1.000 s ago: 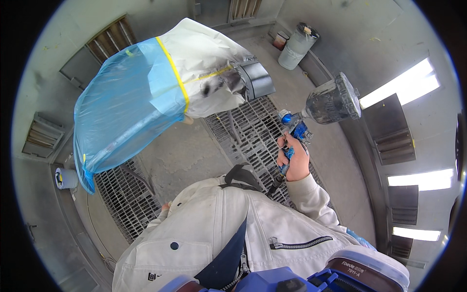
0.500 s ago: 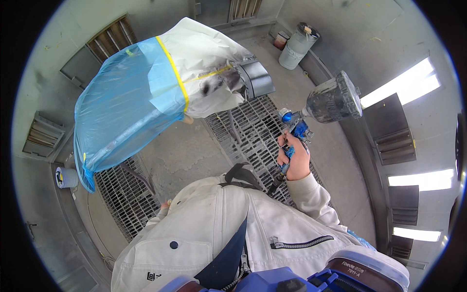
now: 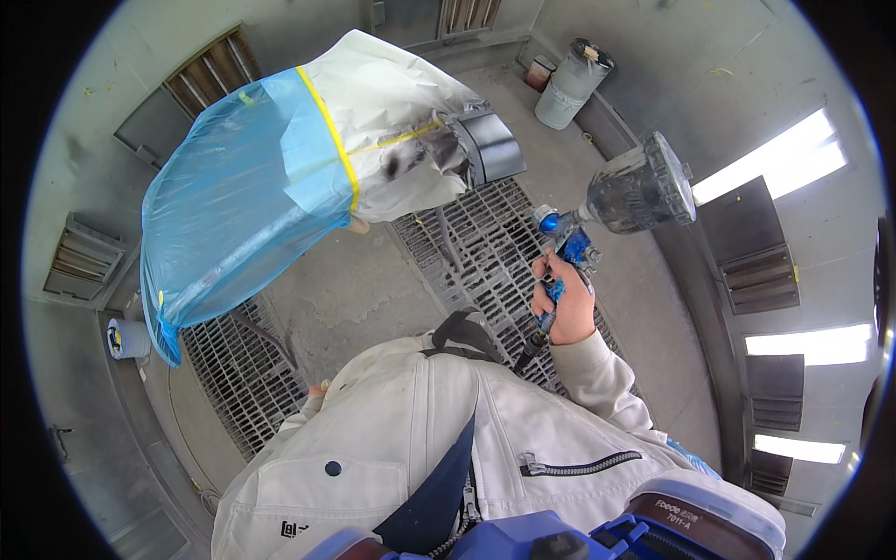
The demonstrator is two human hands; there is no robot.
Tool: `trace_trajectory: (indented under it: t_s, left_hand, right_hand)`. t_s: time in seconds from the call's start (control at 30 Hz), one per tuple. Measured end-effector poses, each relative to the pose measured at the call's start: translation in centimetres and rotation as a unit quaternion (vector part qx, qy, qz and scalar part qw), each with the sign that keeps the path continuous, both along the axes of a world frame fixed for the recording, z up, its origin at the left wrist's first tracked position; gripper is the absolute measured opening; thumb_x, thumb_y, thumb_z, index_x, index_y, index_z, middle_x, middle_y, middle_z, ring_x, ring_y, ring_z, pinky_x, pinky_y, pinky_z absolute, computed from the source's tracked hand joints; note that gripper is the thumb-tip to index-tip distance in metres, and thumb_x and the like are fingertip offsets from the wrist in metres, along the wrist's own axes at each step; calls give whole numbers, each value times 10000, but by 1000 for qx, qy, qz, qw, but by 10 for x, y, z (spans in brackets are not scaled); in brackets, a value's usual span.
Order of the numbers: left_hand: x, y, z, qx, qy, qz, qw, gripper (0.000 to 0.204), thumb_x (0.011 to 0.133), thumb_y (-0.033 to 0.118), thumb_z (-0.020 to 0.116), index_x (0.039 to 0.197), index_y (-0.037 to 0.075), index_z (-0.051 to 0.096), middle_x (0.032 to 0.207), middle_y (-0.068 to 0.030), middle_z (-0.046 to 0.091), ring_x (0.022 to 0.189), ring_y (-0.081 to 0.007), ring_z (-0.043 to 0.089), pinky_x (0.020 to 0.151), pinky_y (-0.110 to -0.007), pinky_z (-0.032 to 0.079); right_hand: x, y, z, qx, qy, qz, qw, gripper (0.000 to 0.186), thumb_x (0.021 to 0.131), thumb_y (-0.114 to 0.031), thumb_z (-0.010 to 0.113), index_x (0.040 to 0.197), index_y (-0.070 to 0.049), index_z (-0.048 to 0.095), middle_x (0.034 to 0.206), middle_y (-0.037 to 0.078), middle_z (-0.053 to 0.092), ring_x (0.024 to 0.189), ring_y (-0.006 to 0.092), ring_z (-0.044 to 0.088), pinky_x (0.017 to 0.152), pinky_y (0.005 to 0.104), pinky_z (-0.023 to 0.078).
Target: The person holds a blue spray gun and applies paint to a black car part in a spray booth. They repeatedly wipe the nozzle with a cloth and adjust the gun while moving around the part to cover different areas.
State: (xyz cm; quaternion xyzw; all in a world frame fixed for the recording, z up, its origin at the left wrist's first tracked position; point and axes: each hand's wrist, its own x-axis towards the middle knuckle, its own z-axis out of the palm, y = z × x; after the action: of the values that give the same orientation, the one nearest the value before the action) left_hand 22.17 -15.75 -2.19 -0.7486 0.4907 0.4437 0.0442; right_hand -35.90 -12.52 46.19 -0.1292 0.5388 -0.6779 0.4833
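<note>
My right hand (image 3: 566, 303) is wrapped round the handle of a blue spray gun (image 3: 571, 245), whose dark paint cup (image 3: 641, 187) sticks out to the upper right. A hose runs down from the handle's lower end. Ahead and to the left stands a large part covered in blue plastic film (image 3: 233, 187) and white masking paper (image 3: 383, 89), joined by yellow tape (image 3: 327, 131). At its right end a glossy dark grey panel (image 3: 495, 147) is exposed; the gun is apart from it. Of my left hand (image 3: 318, 389) only a bit shows beside my jacket, its fingers mostly hidden.
Metal floor grates (image 3: 495, 252) lie beneath the covered part and under my right hand. A grey drum (image 3: 574, 84) and a small can (image 3: 539, 72) stand at the far wall. A white bucket (image 3: 128, 339) is at the left wall. Bright light panels (image 3: 807, 345) line the right wall.
Almost nothing differs. The covered part sits a few pixels higher in the view; both hands and the spray gun keep their places.
</note>
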Motion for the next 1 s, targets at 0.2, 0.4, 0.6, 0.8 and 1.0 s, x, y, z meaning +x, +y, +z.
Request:
trace_trajectory:
  t_s: [0.2,0.4,0.6,0.8,1.0]
  left_hand:
    - [-2,1,-2,0,-2,1,1000,554,889,633,714,1144,148,803,1096,-62,824,1037,-248,769,927,-404,584]
    - [-8,2,-4,-2,-6,4,1000,554,894,637,707,1148,154,804,1100,-58,824,1043,-248,769,932,-403,584]
    - [-22,5,-6,0,-11,5,1000,553,898,641,700,1151,160,804,1104,-53,824,1049,-247,769,936,-401,584]
    - [-49,12,-6,7,-20,-5,1000,553,903,645,693,1155,166,804,1108,-49,825,1055,-247,769,941,-399,584]
    - [-93,19,6,16,-23,-46,999,553,907,649,686,1158,172,805,1112,-45,825,1061,-247,769,946,-397,584]
  right_hand:
    - [-2,0,-2,-5,1,1,1000,191,1049,-234,617,1157,-81,580,990,68,617,500,118,454,498,308,396]
    - [-9,-2,-2,-3,-11,3,1000,194,1050,-233,618,1168,-82,588,982,69,616,502,109,445,503,300,390]
    - [-24,-8,-2,-3,-6,17,1000,211,1046,-232,622,1187,-78,594,979,75,616,495,107,439,501,300,392]
    - [-50,-17,-1,-2,5,41,999,227,1036,-224,621,1199,-66,607,983,87,623,478,111,432,486,302,384]
    - [-87,-32,10,14,11,70,997,270,1034,-241,620,1207,-33,629,990,97,632,463,112,425,472,292,379]
